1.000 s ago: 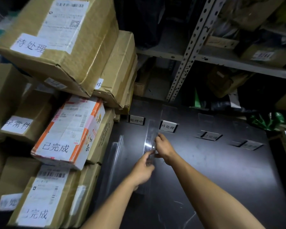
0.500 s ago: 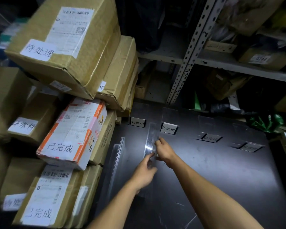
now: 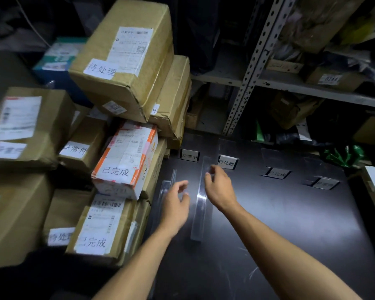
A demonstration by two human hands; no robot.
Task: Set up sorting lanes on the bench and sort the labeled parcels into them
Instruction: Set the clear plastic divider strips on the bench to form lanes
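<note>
Divider strip (image 3: 200,204) flat on bench (image 3: 290,213), between left hand (image 3: 175,202) and right hand (image 3: 220,189); both loosely spread, empty.

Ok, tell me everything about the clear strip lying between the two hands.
The strip is a long, narrow piece of clear plastic, glinting where light hits it. It lies flat on the dark bench, running away from the person between the two nearest lane signs. The left hand and right hand flank it; the right fingertips look close, but contact is unclear.
</note>
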